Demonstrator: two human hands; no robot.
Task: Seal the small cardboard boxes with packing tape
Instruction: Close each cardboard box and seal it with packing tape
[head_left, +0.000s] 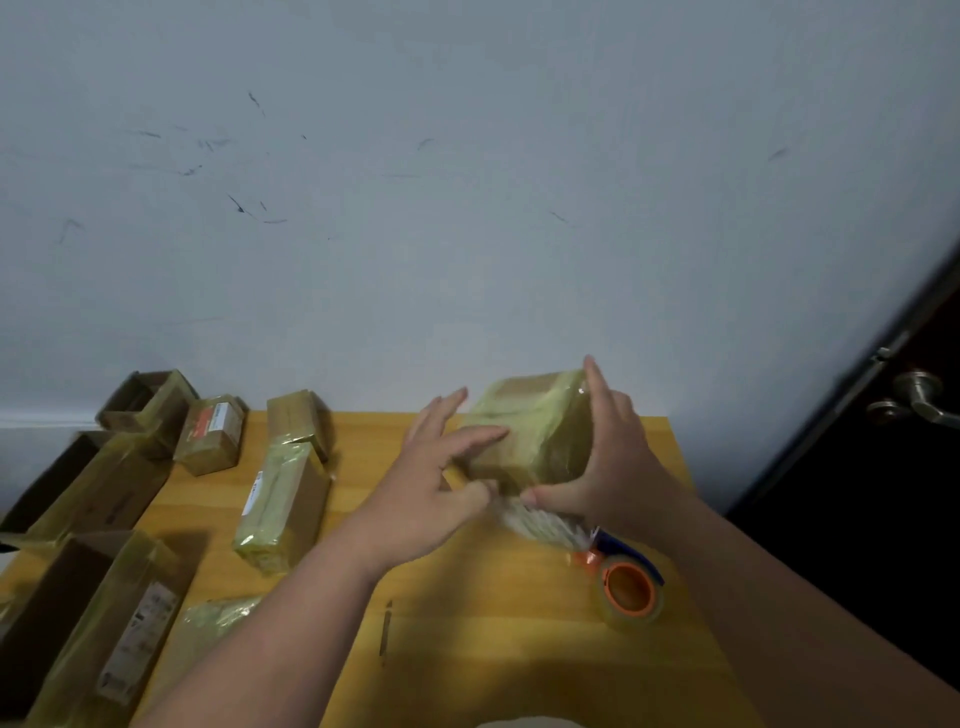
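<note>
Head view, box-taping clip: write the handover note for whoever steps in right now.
Left hand: fingers straight, pressing the box's near-left face.
Right hand: flat against its right side.
The box, between the hands on the table, is wrapped in tape; a strip runs from it to the tape roll at the right.
Done: taped boxes lie at the left.
Left: cut the strip, then seal the open boxes at far left.

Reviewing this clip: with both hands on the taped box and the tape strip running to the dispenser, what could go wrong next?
1. The tape strip looks wrinkled between the box and the dispenser; it may seal creased or stick to itself.
2. The left hand and right hand have thumbs at the tape edge, so it could stick to the fingers.
</note>
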